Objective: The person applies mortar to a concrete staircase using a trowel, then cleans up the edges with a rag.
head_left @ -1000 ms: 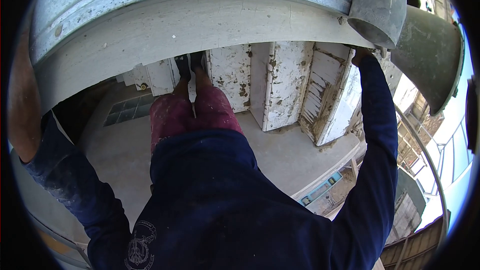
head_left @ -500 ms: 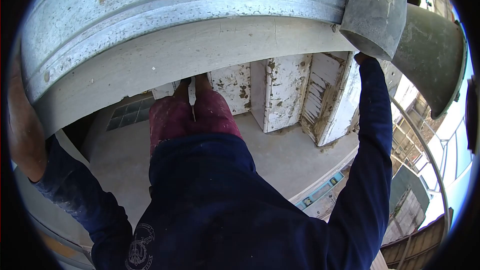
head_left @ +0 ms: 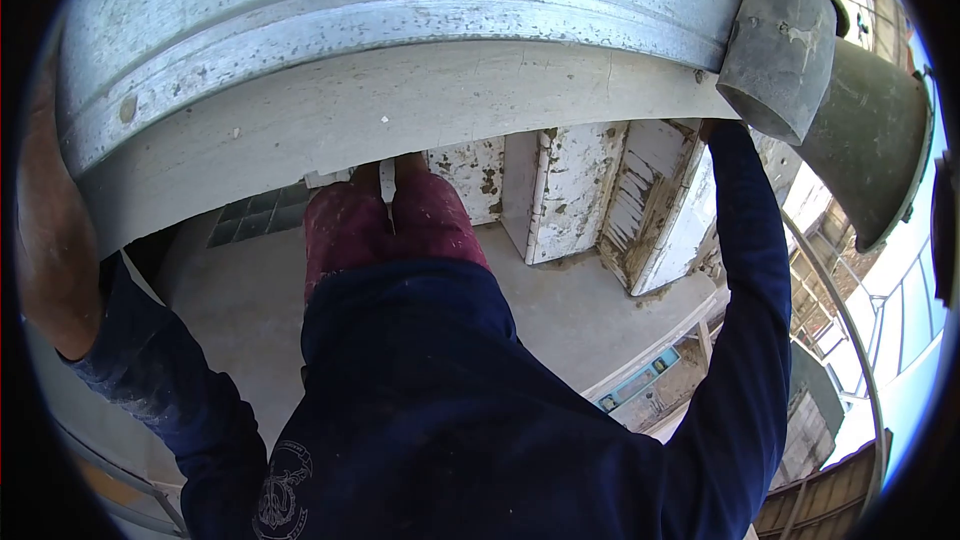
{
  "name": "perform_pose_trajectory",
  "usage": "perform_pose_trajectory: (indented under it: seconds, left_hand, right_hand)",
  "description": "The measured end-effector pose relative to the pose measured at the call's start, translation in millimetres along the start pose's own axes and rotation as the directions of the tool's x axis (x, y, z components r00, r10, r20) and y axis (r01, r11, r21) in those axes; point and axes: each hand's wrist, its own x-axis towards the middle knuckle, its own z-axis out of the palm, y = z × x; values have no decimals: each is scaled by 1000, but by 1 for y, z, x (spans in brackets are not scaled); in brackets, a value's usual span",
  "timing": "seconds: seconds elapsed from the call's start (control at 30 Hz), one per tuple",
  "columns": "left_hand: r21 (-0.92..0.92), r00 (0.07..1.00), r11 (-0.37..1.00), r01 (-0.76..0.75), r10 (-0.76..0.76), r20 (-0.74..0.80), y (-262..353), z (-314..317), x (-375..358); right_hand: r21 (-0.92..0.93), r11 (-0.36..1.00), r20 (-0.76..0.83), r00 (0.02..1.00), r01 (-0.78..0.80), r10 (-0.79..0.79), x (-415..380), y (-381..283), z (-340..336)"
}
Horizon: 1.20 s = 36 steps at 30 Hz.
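A long galvanized metal panel [head_left: 400, 15] spans the top of the view, with a pale grey band [head_left: 400, 105] along its lower side. My left forearm [head_left: 55, 230] runs up beside the panel's left end; the hand is lost in the dark rim. My right hand [head_left: 714, 128] is at the band's right end, just below a grey pipe [head_left: 778, 60]. Only a small part of that hand shows, its fingers hidden, so its grip cannot be made out.
White, mud-spotted steps [head_left: 575, 190] lie beyond the grey floor [head_left: 560, 310]. A blue spirit level [head_left: 640, 380] rests low at the right. A wide dark green pipe [head_left: 865, 130] and a thin curved pole or cable [head_left: 850, 320] stand at the right.
The metal panel and both pipes have shifted right and slightly down in view. My right hand is now more covered by the grey band. My left forearm has barely moved.
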Motion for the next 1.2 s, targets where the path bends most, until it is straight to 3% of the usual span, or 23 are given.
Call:
perform_pose_trajectory:
  seconds: [0.07, 0.17, 0.23, 0.33, 0.53, 0.67, 0.83, 0.93, 1.2]
  left_hand:
    - [28, 1000, 999, -16, 15, 20, -8, -1, 0]
    - [60, 996, 994, 86, -84, -29, 22, 4, 4]
    - [102, 996, 993, 54, -46, -77, 28, 8, 3]
    - [185, 986, 977, -104, 125, -108, 13, 16, -6]
    - [-76, 983, 982, -175, 170, -71, -25, 11, 3]
    - [-77, 989, 988, -134, 129, -66, 2, 3, -3]
    - [198, 977, 957, -212, 210, 32, 1, 5, -5]
    - [320, 957, 903, -287, 254, 141, -64, -11, -15]
    - [373, 885, 806, -460, 383, 264, -91, -16, -14]
  right_hand:
    - [-9, 1000, 15, 1000, -3, 4, -9, 14, -17]
    - [-13, 1000, 33, 999, -4, 4, -21, 26, -36]
    - [7, 1000, 20, 1000, -9, 9, -15, 22, -25]
    - [24, 1000, -18, 1000, -5, 6, 2, -4, 3]
    - [15, 1000, -25, 1000, 4, -3, 7, -10, 9]
    - [-7, 1000, 9, 1000, -5, 6, -11, 14, -13]
    - [-30, 997, 74, 994, -75, 77, -57, 44, -31]
    - [-56, 993, 58, 993, -103, 106, -71, 36, -35]
    - [-24, 977, 109, 971, -210, 212, -83, 60, -42]
